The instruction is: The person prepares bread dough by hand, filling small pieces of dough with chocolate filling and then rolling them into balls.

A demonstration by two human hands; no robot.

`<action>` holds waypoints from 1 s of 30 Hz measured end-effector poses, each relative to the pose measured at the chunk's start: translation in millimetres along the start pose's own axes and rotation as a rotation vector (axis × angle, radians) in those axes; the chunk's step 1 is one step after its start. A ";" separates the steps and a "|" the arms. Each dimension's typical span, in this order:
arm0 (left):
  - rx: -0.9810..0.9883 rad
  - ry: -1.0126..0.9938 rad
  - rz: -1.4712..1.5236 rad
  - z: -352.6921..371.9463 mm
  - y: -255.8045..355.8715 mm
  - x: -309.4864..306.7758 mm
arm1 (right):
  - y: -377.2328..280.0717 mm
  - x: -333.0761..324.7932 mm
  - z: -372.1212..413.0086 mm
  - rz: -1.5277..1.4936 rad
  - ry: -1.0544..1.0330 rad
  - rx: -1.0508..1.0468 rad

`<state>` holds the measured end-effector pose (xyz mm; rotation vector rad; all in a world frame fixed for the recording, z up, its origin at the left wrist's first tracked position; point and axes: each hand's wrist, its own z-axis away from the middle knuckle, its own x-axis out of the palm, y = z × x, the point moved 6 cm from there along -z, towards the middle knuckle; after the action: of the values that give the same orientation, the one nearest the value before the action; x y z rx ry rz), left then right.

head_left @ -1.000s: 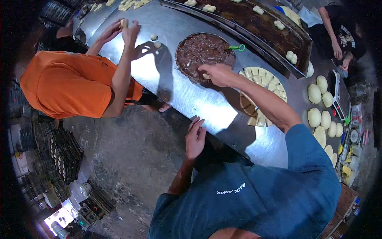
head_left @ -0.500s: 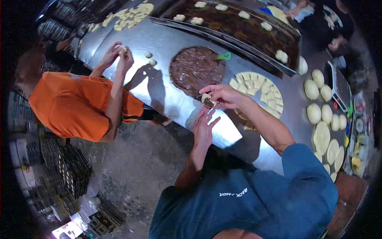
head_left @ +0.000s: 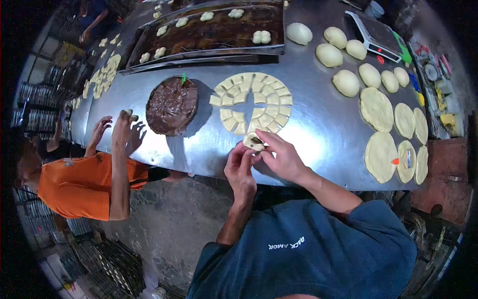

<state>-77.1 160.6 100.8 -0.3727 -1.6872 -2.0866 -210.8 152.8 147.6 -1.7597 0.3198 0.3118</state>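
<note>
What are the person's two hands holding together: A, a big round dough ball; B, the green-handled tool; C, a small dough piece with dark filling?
C: the left hand and right hand both pinch a small dough piece with dark filling showing in its middle, at the near edge of the steel table.

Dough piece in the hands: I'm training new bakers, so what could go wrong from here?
Dark filling shows in the dough piece, pinched between the left hand and right hand; it may ooze out at the seam. The cut dough squares lie right beside it on the table, so filling on the hands could smear them.
</note>
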 end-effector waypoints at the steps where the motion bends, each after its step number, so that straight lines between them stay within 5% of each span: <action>1: -0.007 0.001 -0.007 7.1 0.0 6.5 | 2.8 -6.5 7.8 -0.005 0.003 0.009; 4: 0.162 -0.073 -0.376 14.9 6.4 17.0 | -14.6 -27.5 22.0 0.158 0.057 -0.157; 7: 0.141 -0.243 -0.202 5.1 7.7 16.3 | -10.8 -32.3 14.7 0.089 -0.113 -0.074; 8: -0.062 -0.312 -0.140 3.2 1.5 13.7 | -16.4 -34.2 7.6 0.129 -0.119 -0.069; 12: -0.345 -0.350 -0.001 -11.6 -8.7 1.1 | -2.5 -17.9 -12.6 -0.090 -0.142 0.128; 15: -0.354 -0.239 0.139 -21.3 -4.7 -11.4 | 17.6 7.4 -17.9 -0.030 -0.206 0.132; 18: -0.266 -0.181 0.154 -28.8 -8.9 -26.7 | -2.9 18.6 -14.9 -0.036 0.068 -0.022; 21: -0.296 -0.104 0.189 -33.6 -11.6 -37.0 | 0.5 26.5 -18.5 0.058 -0.006 -0.031; 26: -0.390 -0.271 0.120 -48.6 -20.4 -22.8 | 10.9 11.7 -25.4 0.127 -0.065 0.120; 28: -0.494 -0.341 0.027 -45.8 -37.1 -14.7 | -1.1 -4.7 -21.2 0.376 0.069 -0.091; 30: -0.532 -0.402 -0.016 -32.8 -57.7 -0.9 | 14.2 -17.7 4.6 0.422 0.073 -0.078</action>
<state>-102.4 138.6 43.5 -0.9994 -1.2905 -2.5859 -232.7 155.2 140.5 -1.7736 0.7439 0.5680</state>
